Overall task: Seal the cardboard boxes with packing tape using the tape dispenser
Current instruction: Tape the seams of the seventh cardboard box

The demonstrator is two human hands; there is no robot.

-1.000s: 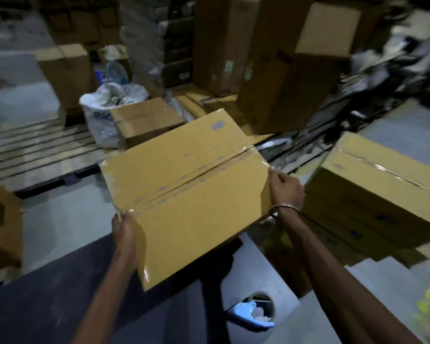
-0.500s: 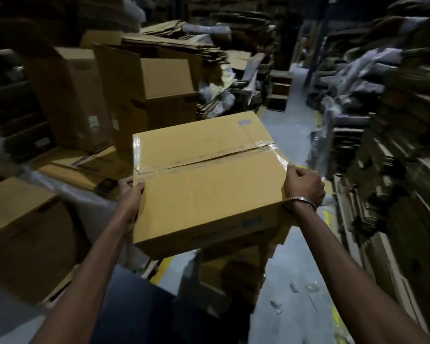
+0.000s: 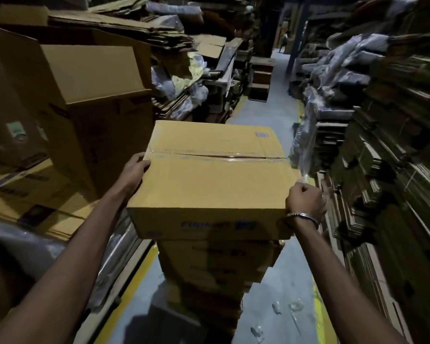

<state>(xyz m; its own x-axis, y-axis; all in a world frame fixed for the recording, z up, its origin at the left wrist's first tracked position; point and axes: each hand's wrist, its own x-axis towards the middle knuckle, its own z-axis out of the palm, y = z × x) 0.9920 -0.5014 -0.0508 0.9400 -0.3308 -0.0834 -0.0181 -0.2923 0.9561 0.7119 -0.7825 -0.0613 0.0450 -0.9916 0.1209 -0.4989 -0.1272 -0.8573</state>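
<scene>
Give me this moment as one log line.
taped box | left hand, right hand holding its sides | above box stack | dispenser unseen

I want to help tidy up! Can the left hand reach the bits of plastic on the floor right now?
Probably not: the left hand grips the taped box, and the plastic scraps lie far below, right of the stack.
</scene>
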